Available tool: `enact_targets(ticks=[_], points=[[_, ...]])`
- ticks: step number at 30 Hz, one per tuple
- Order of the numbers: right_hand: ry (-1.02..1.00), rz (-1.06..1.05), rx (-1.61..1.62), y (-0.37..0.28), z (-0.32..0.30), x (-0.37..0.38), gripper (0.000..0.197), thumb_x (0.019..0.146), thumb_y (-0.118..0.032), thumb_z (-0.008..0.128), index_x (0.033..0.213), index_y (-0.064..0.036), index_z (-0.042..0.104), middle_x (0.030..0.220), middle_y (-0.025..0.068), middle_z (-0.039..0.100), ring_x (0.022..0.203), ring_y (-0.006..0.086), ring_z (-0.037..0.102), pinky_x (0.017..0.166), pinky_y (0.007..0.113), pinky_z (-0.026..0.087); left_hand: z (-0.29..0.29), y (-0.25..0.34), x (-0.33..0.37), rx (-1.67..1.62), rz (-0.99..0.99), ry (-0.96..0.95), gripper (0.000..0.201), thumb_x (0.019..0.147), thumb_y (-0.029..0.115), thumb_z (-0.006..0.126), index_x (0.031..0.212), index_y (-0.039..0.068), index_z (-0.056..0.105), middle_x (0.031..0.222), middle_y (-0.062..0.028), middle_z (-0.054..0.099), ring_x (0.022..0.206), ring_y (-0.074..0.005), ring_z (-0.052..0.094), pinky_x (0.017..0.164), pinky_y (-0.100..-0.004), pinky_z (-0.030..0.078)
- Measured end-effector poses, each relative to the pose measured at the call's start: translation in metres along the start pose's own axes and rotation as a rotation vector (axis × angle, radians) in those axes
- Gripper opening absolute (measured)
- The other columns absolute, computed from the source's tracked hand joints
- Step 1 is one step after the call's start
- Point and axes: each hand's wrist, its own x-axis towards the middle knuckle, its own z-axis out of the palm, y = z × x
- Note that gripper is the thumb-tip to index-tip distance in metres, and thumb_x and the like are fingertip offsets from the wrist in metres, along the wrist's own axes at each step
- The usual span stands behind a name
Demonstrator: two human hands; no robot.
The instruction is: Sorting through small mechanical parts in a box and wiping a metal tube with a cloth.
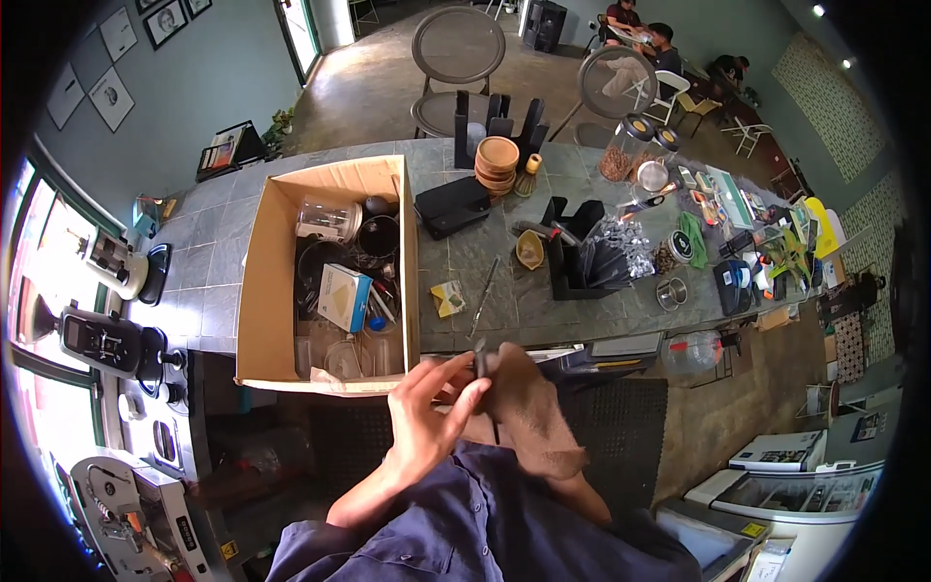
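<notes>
In front of my chest, at the near edge of the counter, my left hand [427, 407] is closed with its fingertips pinching a small, slim dark object [480, 359] whose kind I cannot make out. A brown cloth [533, 412] drapes over my right hand and hides its fingers. The cloth touches the small object from the right. Just beyond my hands, a thin metal rod-like tool [483, 299] lies on the tiles beside a small yellow and white packet [448, 299].
Left of my hands stands an open cardboard box [411, 262] holding jars, dark cups and a small carton [343, 297]. Black organizers [572, 281], stacked wooden bowls [497, 160], a bamboo whisk [528, 175] and a metal cup [670, 293] crowd the grey tiled counter [208, 233]. Grinders line the left.
</notes>
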Motion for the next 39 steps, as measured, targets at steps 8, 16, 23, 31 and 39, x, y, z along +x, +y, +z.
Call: enact_targets(ticks=[8, 16, 23, 31, 39], points=[[-0.106, 0.357, 1.02, 0.049, 0.003, 0.001, 0.033, 0.101, -0.033, 0.065, 0.116, -0.0035, 0.065, 0.104, 0.0124, 0.065, 0.094, 0.0342, 0.068, 0.077, 0.039, 0.055, 0.037, 0.009, 0.032, -0.294, -0.123, -0.137, 0.011, 0.094, 0.009, 0.081, 0.094, -0.002, 0.081, 0.075, -0.0074, 0.073, 0.065, -0.0106, 0.065, 0.059, -0.0282, 0.049], [0.135, 0.228, 0.545, 0.106, -0.049, -0.012, 0.029, 0.103, -0.032, 0.064, 0.109, -0.0037, 0.061, 0.092, 0.0068, 0.061, 0.079, 0.0234, 0.063, 0.069, 0.036, 0.051, 0.093, 0.055, 0.091, -0.348, -0.025, -0.104, 0.018, 0.098, 0.013, 0.077, 0.097, -0.004, 0.081, 0.092, -0.0133, 0.078, 0.076, -0.0135, 0.071, 0.068, -0.0264, 0.059], [0.245, 0.432, 1.041, 0.175, -0.047, -0.034, 0.023, 0.102, -0.025, 0.062, 0.1, -0.0027, 0.057, 0.091, 0.0044, 0.06, 0.075, 0.0181, 0.06, 0.07, 0.032, 0.049, 0.16, 0.057, 0.127, -0.325, 0.078, 0.137, 0.02, 0.103, 0.012, 0.071, 0.103, -0.007, 0.078, 0.096, -0.0142, 0.078, 0.081, -0.0146, 0.072, 0.07, -0.0285, 0.063], [0.367, 0.31, 0.99, 0.24, -0.053, -0.037, 0.016, 0.096, -0.017, 0.06, 0.089, -0.0025, 0.058, 0.098, 0.0069, 0.069, 0.086, 0.0228, 0.064, 0.08, 0.035, 0.048, 0.264, 0.02, 0.144, 0.024, 0.476, 0.083, 0.018, 0.088, -0.001, 0.081, 0.106, 0.001, 0.081, 0.099, -0.0109, 0.078, 0.084, -0.0171, 0.073, 0.074, -0.0298, 0.058], [0.207, -0.462, -0.579, 0.274, -0.085, -0.036, 0.025, 0.097, -0.023, 0.065, 0.103, 0.0003, 0.07, 0.12, 0.0106, 0.072, 0.097, 0.0279, 0.066, 0.086, 0.044, 0.053, 0.313, -0.045, 0.161, 0.181, 0.461, 0.104, 0.039, 0.085, 0.006, 0.085, 0.124, 0.004, 0.075, 0.088, -0.0095, 0.069, 0.077, -0.0235, 0.068, 0.07, -0.0351, 0.056]])
